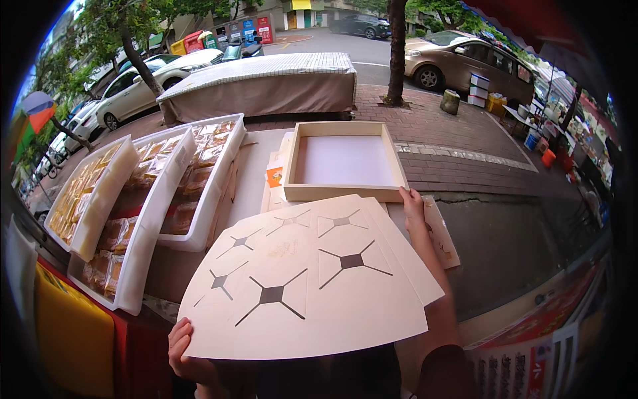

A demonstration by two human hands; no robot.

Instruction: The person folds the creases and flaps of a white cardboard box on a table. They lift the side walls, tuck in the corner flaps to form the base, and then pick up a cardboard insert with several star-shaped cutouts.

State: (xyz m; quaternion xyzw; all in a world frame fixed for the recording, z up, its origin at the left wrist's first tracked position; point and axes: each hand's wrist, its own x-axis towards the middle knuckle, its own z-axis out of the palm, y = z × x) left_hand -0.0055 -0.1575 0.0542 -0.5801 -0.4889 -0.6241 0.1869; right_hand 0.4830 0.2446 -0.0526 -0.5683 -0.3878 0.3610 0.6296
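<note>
L to R: white trays of wrapped pastries at 9 o'clock on tabletop. L hand at 7 o'clock, fingers curled round lower-L corner of flat cardboard sheet; sheet w/ dark star-cut slots, held tilted at frame centre, stacked over more sheets. Shallow cream box at 12 o'clock, just beyond sheets. R hand at 2 o'clock, fingers pinching the sheets' far-R edge, beside box corner.
</note>
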